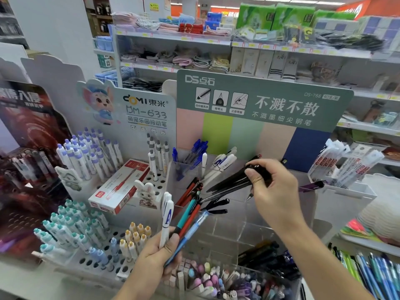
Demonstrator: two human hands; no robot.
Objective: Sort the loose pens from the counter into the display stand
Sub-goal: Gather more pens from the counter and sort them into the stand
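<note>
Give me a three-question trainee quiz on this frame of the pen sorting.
1. True or false: the right hand holds black pens.
2. Which lies on the white peg stand? A) a red pen box B) a roll of tape C) a calculator
3. Fill in: the left hand grips a mixed bunch that includes a white pen, a teal pen and a clear ____ pen.

Key: 1 true; 2 A; 3 blue.
</note>
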